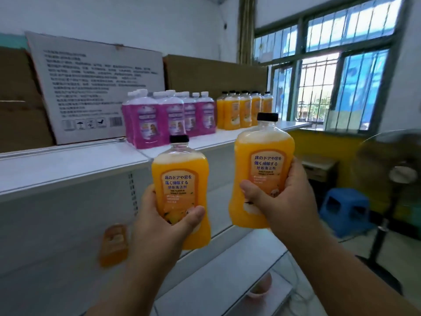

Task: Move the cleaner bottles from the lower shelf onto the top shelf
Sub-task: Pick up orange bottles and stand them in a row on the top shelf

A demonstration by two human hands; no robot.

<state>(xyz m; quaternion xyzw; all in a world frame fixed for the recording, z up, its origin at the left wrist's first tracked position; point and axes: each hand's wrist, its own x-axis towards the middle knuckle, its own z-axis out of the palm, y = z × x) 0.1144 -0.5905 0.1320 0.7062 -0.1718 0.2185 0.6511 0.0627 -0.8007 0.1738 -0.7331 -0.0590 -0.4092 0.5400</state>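
Note:
My left hand (159,222) grips an orange cleaner bottle (180,179) with a black cap, held upright in front of the shelf unit. My right hand (280,197) grips a second orange cleaner bottle (264,156), raised a little higher, near the edge of the white top shelf (68,169). On the top shelf stand several orange bottles (243,110) at the right and several purple bottles (168,117) beside them. One more orange bottle (114,245) stays on the lower shelf (227,286), blurred.
A white printed carton (95,87) and brown cartons (216,74) stand at the back of the top shelf. To the right are a barred window (330,71), a blue plastic stool (346,208) and a standing fan (396,174). A pink object (259,288) lies on the lower shelf.

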